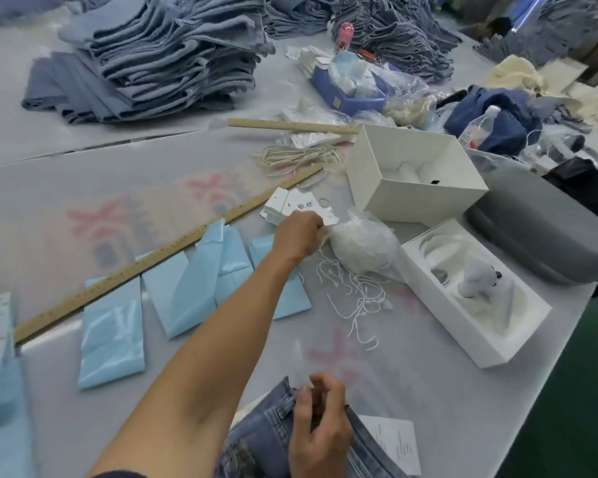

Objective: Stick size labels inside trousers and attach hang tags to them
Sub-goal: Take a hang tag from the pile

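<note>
Reaching across the worktop (463,391), the left hand (299,234) pinches at a clear bag of strings (361,244) beside the hang tags (292,207). The right hand (320,432), fingers curled, holds the trousers (259,439) near the body. Likely next: drawing one string free.

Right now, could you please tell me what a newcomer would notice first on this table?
Probably the left hand stretched across the table's middle, fingers at a clear bag of white strings beside a small stack of white hang tags. Next, the tall pile of folded blue trousers at the far left. Close by, the right hand rests on jeans.
</note>
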A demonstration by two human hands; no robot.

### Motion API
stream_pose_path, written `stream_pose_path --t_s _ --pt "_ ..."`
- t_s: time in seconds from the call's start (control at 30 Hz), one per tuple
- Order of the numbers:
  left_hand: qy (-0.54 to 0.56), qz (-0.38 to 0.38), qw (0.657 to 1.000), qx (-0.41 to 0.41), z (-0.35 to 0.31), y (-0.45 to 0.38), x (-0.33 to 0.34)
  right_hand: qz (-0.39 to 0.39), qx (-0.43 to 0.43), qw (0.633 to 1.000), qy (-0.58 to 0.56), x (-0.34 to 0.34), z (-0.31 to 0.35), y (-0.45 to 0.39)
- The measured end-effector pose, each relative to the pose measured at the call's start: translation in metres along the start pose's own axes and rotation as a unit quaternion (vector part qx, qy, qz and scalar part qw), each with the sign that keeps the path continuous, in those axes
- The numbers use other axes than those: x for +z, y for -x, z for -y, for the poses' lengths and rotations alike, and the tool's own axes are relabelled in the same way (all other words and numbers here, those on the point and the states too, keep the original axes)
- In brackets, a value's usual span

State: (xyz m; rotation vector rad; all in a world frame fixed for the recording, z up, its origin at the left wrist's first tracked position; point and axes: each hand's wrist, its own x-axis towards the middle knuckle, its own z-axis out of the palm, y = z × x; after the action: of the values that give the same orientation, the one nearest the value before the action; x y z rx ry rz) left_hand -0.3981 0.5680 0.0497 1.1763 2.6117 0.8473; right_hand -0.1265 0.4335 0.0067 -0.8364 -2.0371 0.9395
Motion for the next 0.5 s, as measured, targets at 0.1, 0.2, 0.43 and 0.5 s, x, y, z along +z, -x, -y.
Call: stream_pose_path --t_s 0.1,0.2,0.43,0.5 --pt "0.028 -0.022 0.999 -0.011 0.000 0.004 -0.008 0.013 0.018 1.000 -0.001 -0.003 0.001 0.002" --pt "0.045 -0.096 0.994 -0.004 -0.004 0.013 -0.010 0.021 0.030 0.999 -0.003 -0.004 0.003 0.002" --pt "0.204 -0.148 0.966 -0.063 0.004 0.076 -0.046 0.019 0.026 0.999 0.004 -0.006 0.010 -0.001" --pt "0.280 -0.110 0.952 -0.057 0.015 0.119 -0.055 0.016 0.033 0.999 0.001 -0.007 0.010 -0.002"
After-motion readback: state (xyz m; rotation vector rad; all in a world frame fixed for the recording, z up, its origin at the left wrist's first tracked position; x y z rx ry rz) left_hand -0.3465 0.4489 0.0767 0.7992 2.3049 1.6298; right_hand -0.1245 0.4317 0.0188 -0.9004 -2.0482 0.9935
